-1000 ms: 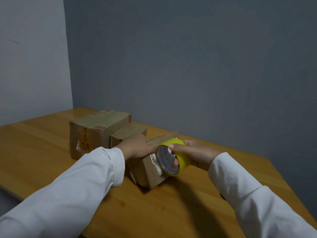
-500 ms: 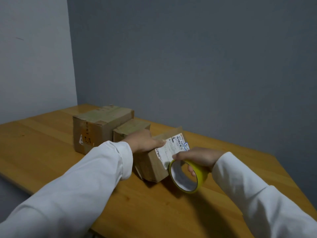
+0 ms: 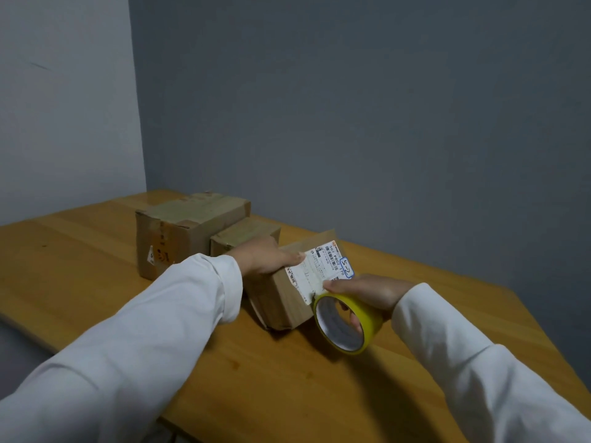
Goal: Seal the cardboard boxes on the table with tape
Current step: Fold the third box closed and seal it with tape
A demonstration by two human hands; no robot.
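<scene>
Three cardboard boxes on the wooden counter (image 3: 96, 257), lined up from the far left corner toward the centre. Large box (image 3: 188, 231) sits furthest left, old brown tape across its top and down the front. Small box (image 3: 246, 236) is just beside it on the right, touching or nearly so; can't tell which.

Near box (image 3: 281, 295) is closest to the camera, tilted, with its labelled face turned up toward the right. White shipping label (image 3: 319, 270) covers that face, with a barcode and a blue handwritten mark at its upper right corner.

Left hand (image 3: 265, 257) lies on top of the near box, palm down, fingers (image 3: 294, 258) extended and pressing the top edge just beside the label. Not curled round anything.

Right hand (image 3: 367, 292) grips the yellow tape roll (image 3: 347, 324): thumb over the outer yellow band, other fingers through the core and visible inside it. The roll is just right of the near box's lower right corner, its open side facing the camera, against or just beside the label's lower edge. Whether any strip of tape runs from the roll to the box, can't tell.

Both arms are in white sleeves (image 3: 144, 330). Grey wall behind the counter.
</scene>
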